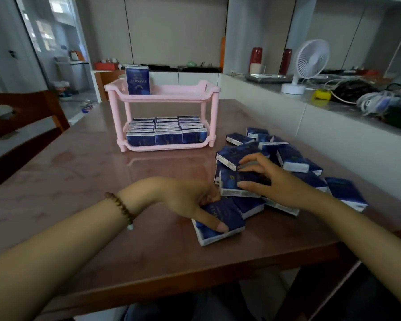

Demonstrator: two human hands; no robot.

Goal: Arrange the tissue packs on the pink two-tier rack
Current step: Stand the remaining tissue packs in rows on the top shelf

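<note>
Head view is all I have. The pink plastic two-tier rack (164, 93) stands mid-way across the glossy reddish-brown tabletop (90, 181), well apart from both hands. Lower tier: the dark blue lower-tier tissue packs (167, 129) stand on edge in three rows running front to back, tight against each other, which should keep them from tipping. Upper tier: one upright dark blue pack (137, 81) at the left end, the only one I see up there. I can't tell if it leans on the back rail. My read is that the bottom is done and the top just started. The loose pile of blue-and-white tissue packs (292, 158) lies right of the rack near the table's right edge, jumbled and overlapping. My left hand (188, 200), brown beaded bracelet (123, 208) on the wrist, pinches the flat near pack (220, 224), thumb pressed on its top face and fingers curled at the far edge. My right hand (271, 179) arches over a tilted pack (232, 185) at the pile's left side, thumb and fingers curled round it. That looks like a grip, not yet lifted. One pack per hand makes sense, halving the trips. Next I'd stand both beside the upright one, same orientation. Background: brown wooden chair (21, 117) on the left, white desk fan (308, 63) on the counter to the right.
</note>
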